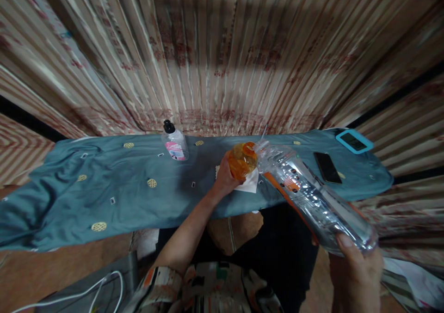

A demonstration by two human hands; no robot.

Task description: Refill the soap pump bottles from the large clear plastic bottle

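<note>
By the striped curtain, on the blue cloth [114,188], our left hand [225,176] is gripping an orange bottle [242,159]. Our right hand [355,271] is gripping a clear bottle [312,195], tipping it.

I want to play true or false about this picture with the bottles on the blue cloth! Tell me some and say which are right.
1. The left hand holds an orange bottle. True.
2. The right hand holds a red cup. False: it holds a big clear plastic bottle, tilted with its mouth at the orange one.
3. A black phone lies on the blue cloth. True.
4. The small bottle with a black cap lies on its side. False: it stands upright.
5. A white tissue lies under the orange bottle. True.
</note>
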